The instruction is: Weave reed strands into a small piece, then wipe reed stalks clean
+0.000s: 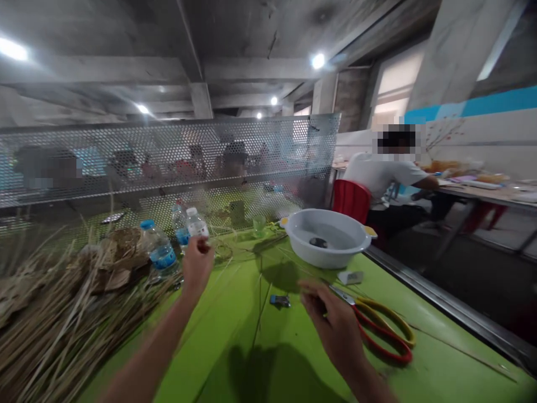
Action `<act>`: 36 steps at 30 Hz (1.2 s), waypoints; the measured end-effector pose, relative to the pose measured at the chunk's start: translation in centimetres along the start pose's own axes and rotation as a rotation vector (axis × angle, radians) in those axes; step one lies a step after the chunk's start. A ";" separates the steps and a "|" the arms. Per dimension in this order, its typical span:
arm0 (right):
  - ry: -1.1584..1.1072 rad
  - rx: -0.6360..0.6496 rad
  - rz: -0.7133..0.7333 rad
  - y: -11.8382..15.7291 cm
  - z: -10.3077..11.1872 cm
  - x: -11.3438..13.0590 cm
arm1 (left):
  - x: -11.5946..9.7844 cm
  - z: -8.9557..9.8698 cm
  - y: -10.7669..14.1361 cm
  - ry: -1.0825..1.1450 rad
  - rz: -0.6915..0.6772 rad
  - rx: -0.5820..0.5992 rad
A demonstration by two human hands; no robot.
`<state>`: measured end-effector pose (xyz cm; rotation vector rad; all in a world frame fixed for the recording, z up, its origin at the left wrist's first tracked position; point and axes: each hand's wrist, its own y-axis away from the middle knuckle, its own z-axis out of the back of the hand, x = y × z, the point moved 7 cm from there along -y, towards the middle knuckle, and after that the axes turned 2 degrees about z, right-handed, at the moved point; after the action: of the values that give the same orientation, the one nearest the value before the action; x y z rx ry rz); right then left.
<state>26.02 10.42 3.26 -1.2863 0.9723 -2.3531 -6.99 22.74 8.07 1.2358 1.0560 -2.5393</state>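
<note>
My left hand [198,263] is raised over the green table with its fingers curled together, in front of a white-capped bottle [196,224]. Whatever those fingers may hold is hidden or too thin to make out. Lower and to the right, my right hand [331,316] has its fingers drawn together in a pinch, partly blurred by motion, and nothing in it can be named. Just beside it lie large scissors [380,324] with one red and one yellow handle loop. Between my hands a small blue-and-grey object [279,301] rests on the table.
Dry straw stalks [54,319] are heaped at the left, near a blue-capped water bottle [159,249]. A white basin [325,254] of water stands at the back right, with a small white card [351,277] before it. A perforated metal screen [260,151] borders the table; a seated person [377,173] is beyond.
</note>
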 end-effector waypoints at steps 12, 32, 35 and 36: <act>-0.043 -0.263 -0.203 -1.2 3.8 -2.7 | -4.2 -4.7 17.3 -0.460 -0.147 0.680; 0.551 0.038 -0.585 -2.9 7.9 -14.5 | 0.5 -1.5 16.8 0.617 0.591 0.698; 0.630 0.032 -0.517 -2.6 7.8 -13.1 | 1.0 -1.0 17.0 0.643 0.613 0.652; 0.648 0.027 -0.465 -2.5 7.5 -12.0 | 1.3 -0.9 17.2 0.651 0.621 0.634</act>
<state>39.13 15.57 0.21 -0.7957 0.8523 -3.2449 -0.55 10.70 -2.43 2.1980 -0.1691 -2.0352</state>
